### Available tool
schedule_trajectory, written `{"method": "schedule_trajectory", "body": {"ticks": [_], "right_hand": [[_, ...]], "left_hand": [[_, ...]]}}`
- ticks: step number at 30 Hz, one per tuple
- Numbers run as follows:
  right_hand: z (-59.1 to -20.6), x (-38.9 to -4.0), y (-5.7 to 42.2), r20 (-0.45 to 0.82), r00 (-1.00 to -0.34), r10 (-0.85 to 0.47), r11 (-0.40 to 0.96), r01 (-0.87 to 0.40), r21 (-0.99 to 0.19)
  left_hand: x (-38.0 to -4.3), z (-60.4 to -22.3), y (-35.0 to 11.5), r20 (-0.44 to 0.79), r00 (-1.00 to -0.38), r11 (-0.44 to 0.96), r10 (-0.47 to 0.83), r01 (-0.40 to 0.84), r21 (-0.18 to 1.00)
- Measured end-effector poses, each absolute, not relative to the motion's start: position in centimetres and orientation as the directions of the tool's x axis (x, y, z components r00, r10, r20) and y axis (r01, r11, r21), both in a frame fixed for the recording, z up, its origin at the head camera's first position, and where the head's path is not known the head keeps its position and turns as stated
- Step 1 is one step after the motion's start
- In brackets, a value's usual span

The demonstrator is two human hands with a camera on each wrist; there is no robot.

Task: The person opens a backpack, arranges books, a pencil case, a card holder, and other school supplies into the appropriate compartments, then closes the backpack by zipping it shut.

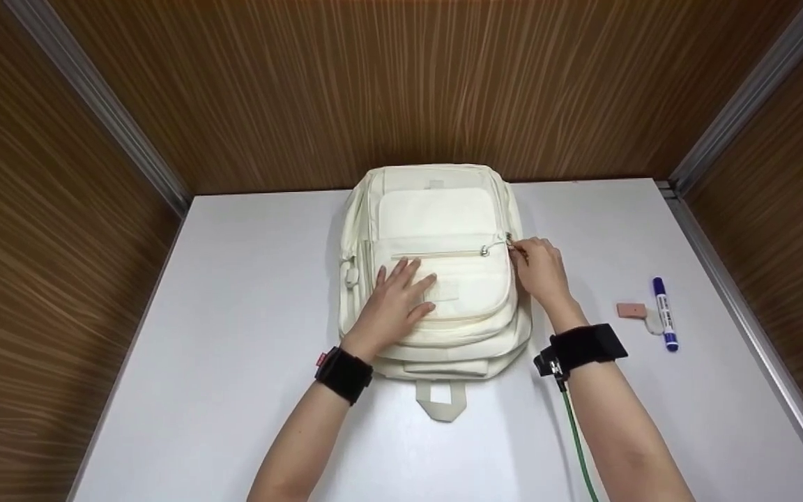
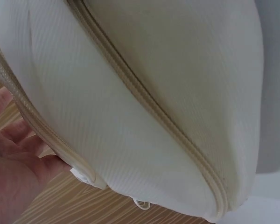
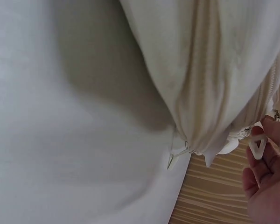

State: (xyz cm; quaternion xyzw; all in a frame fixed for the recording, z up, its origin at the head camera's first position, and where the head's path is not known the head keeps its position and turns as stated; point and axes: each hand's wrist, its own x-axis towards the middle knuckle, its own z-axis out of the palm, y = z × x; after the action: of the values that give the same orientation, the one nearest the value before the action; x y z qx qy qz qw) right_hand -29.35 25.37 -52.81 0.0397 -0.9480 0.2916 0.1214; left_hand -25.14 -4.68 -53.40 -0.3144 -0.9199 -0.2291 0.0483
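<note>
A cream backpack (image 1: 436,213) lies on its back on the white table, its top handle (image 1: 441,411) toward me. My left hand (image 1: 393,307) rests on its front pocket with the fingers spread. At the bag's right edge my right hand (image 1: 541,268) pinches a zipper pull (image 1: 510,240) between thumb and fingers. In the right wrist view a pale triangular pull (image 3: 257,147) hangs by the fingers of that hand (image 3: 270,182). The left wrist view shows a closed side zipper (image 2: 154,109) and part of the left hand (image 2: 18,158).
A blue-and-white marker (image 1: 665,314) lies at the right of the table (image 1: 248,335). Beside it are a small pink block (image 1: 631,311) and a pale translucent piece (image 1: 653,322). Brown wood-grain panels (image 1: 429,90) stand around the table. A green cable (image 1: 578,439) runs from the right wrist.
</note>
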Motion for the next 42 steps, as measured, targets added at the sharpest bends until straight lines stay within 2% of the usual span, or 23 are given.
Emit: {"method": "schedule_trajectory", "body": {"ticks": [8, 17, 27, 42], "right_hand": [[-52.3, -28.5, 25.5, 0.226, -0.973, -0.053, 0.807, -0.175, -0.564], [-52.3, -26.9, 25.6, 0.307, -0.949, -0.066, 0.817, -0.228, -0.529], [-52.6, -24.3, 25.8, 0.338, -0.937, -0.087, 0.807, -0.265, -0.527], [-52.1, -21.1, 25.8, 0.268, -0.952, -0.146, 0.775, -0.279, -0.567]], "left_hand": [[-25.0, -53.5, -4.5, 0.250, -0.805, 0.707, 0.537, 0.592, 0.388], [-25.0, -53.4, -4.3, 0.264, -0.811, 0.695, 0.522, 0.584, 0.419], [-25.0, -53.4, -4.1, 0.252, -0.818, 0.697, 0.517, 0.574, 0.431], [-24.9, -52.8, -3.8, 0.214, -0.836, 0.721, 0.505, 0.545, 0.428]]}}
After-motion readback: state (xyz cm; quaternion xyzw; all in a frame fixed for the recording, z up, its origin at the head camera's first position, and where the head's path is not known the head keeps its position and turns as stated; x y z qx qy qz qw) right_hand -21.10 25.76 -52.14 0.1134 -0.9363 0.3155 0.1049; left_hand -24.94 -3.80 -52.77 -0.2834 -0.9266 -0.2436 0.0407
